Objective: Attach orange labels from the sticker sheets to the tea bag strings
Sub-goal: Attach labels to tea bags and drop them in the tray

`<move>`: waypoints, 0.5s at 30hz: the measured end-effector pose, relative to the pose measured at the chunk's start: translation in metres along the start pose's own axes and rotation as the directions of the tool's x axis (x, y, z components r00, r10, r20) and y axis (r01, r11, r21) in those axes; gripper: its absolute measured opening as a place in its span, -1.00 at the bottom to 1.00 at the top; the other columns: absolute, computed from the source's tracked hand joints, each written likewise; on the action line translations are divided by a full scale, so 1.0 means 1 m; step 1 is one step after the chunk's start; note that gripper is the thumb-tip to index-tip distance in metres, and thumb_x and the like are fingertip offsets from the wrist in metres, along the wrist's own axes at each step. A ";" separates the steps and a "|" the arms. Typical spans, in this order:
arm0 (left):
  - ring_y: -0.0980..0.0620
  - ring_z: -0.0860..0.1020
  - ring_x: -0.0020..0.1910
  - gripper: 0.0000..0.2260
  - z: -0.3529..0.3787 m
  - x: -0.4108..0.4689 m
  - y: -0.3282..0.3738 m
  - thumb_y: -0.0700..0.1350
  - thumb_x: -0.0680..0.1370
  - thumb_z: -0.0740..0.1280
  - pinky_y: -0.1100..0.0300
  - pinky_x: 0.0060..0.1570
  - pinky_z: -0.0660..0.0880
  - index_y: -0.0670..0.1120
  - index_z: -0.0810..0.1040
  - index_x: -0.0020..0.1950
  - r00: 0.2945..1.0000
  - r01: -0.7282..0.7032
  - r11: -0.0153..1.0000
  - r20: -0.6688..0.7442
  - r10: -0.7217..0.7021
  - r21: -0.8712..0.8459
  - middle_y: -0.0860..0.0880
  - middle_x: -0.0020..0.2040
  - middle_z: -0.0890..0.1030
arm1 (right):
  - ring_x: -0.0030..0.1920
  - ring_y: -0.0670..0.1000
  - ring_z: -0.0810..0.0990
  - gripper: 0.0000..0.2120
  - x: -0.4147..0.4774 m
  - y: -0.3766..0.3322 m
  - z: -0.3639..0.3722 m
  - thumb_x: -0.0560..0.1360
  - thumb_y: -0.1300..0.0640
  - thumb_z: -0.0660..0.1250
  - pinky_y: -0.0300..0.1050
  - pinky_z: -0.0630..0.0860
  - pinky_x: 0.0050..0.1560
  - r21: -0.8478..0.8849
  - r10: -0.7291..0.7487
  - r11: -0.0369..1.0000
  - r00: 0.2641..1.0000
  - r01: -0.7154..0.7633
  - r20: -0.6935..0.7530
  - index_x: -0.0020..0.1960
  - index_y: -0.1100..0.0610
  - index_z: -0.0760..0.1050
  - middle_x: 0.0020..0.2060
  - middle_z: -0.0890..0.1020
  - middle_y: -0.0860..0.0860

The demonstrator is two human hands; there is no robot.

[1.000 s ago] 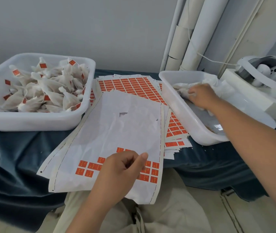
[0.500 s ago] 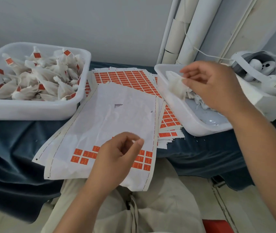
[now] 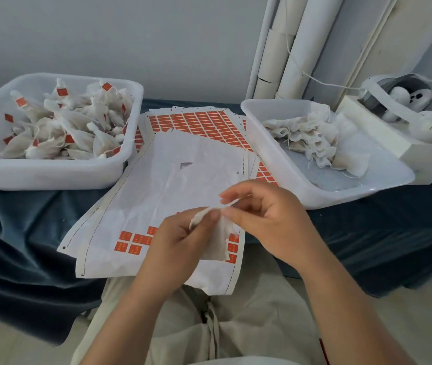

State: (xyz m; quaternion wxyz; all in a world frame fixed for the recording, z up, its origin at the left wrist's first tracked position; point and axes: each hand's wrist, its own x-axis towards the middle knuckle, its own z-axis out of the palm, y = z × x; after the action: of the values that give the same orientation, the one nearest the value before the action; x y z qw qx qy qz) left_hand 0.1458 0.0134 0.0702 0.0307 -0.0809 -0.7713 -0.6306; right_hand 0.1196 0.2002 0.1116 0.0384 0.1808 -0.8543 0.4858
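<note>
A white tea bag [image 3: 219, 239] hangs between my two hands above the near end of the top sticker sheet [image 3: 162, 196]. My left hand [image 3: 180, 241] pinches the bag's upper left part, and my right hand [image 3: 265, 219] pinches its top from the right. Whether an orange label is in my left fingers cannot be seen. A few orange labels [image 3: 130, 242] remain on the sheet's near end. A fuller sheet of orange labels [image 3: 199, 125] lies behind it.
The white tub [image 3: 51, 175] at left holds several labelled tea bags. A second white tub [image 3: 301, 191] at right holds a few unlabelled bags. A white box with a headset [image 3: 420, 117] stands far right. White pipes [image 3: 283, 48] rise behind. Dark blue cloth [image 3: 25, 233] covers the table.
My right hand lifted a tea bag out of the right tub and brought it down to my left hand over the sheet. Both hands now hold it.
</note>
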 end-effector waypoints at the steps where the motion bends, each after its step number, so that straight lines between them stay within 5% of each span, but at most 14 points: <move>1: 0.17 0.45 -0.35 -0.66 0.002 0.000 0.000 0.15 0.66 0.24 0.32 -0.30 0.41 0.15 0.55 -0.29 0.999 -0.015 1.000 -0.030 0.015 0.016 0.06 -0.35 0.52 | -0.02 -0.18 0.70 -0.90 -0.003 0.002 0.002 0.57 0.01 0.50 -0.38 0.57 -0.06 -0.051 0.024 0.998 0.999 -0.025 -0.033 0.08 -0.14 0.67 0.00 0.70 -0.23; 9: 0.21 0.52 -0.28 -0.68 0.007 -0.001 -0.005 0.01 0.74 0.18 0.37 -0.24 0.44 0.06 0.51 -0.19 0.998 0.053 0.998 0.041 -0.054 0.045 -0.03 -0.22 0.56 | -0.37 -0.21 0.62 -0.76 -0.012 0.013 -0.008 0.65 -0.12 0.33 -0.45 0.46 -0.29 -0.171 0.239 0.963 0.953 -0.208 0.186 -0.15 -0.11 0.61 -0.39 0.64 -0.23; 12: 0.16 0.57 -0.22 -0.72 0.006 -0.003 -0.005 0.11 0.72 0.19 0.28 -0.15 0.47 0.02 0.55 -0.08 0.984 0.131 0.991 0.116 -0.132 0.015 0.00 -0.17 0.59 | -0.48 -0.08 0.40 -0.71 -0.012 0.019 -0.011 0.55 -0.09 0.33 -0.33 0.39 -0.42 0.080 0.305 0.935 0.897 -0.347 0.321 -0.26 0.05 0.50 -0.49 0.44 -0.03; 15: 0.21 0.64 -0.13 -0.75 0.008 -0.006 0.003 0.28 0.58 0.32 0.30 -0.19 0.55 0.13 0.62 -0.04 0.978 0.129 0.989 0.174 -0.114 -0.075 0.16 -0.14 0.64 | -0.49 -0.02 0.19 -0.72 -0.013 0.023 -0.008 0.49 0.03 0.30 -0.25 0.25 -0.48 0.403 0.320 0.778 0.856 -0.482 0.406 -0.33 0.12 0.38 -0.43 0.25 0.06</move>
State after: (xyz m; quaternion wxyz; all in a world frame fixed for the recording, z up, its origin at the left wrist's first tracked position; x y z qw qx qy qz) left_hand 0.1523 0.0212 0.0708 -0.0770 -0.0879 -0.7469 -0.6545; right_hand 0.1225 0.2214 0.0941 -0.2513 0.0709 -0.7159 0.6476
